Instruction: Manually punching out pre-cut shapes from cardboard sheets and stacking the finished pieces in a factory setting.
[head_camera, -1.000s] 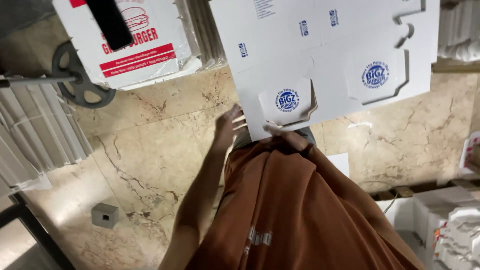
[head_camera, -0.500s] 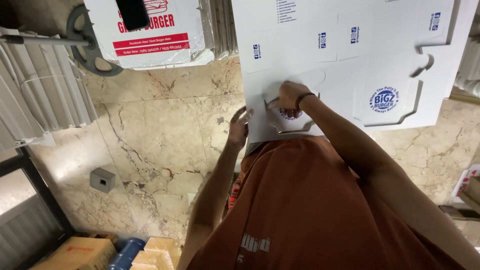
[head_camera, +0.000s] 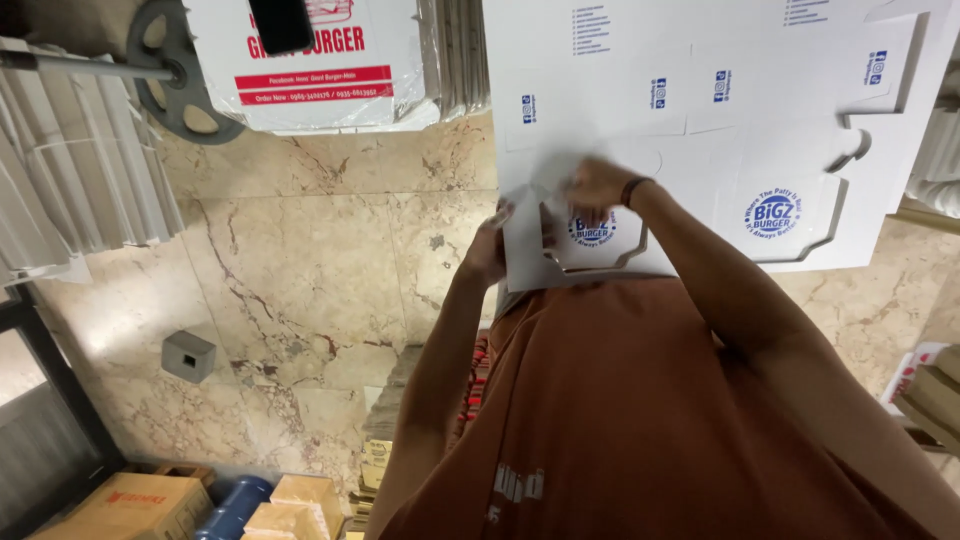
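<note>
A large flat white die-cut carton sheet (head_camera: 700, 130) with round blue logos lies in front of me on the marble floor (head_camera: 330, 260). My left hand (head_camera: 488, 248) grips the left edge of the sheet's near flap (head_camera: 600, 250). My right hand (head_camera: 595, 185), with a dark band on its wrist, has its fingers curled on the same flap just above a blue logo. The flap is lifted slightly off the sheet. My orange shirt (head_camera: 640, 420) fills the lower part of the view and hides the sheet's near edge.
A wrapped bundle of white boxes with red print (head_camera: 320, 70) lies at the far left, beside a metal wheel on a rod (head_camera: 175, 80). Stacks of folded white cardboard (head_camera: 70, 170) stand at left. A small grey block (head_camera: 187, 355), brown cartons (head_camera: 140, 505) and a blue bottle (head_camera: 235, 498) lie nearer.
My right hand has reached farther out, from close to my chest onto the flap. My left hand has stayed at the flap's left edge. The view has shifted downwards.
</note>
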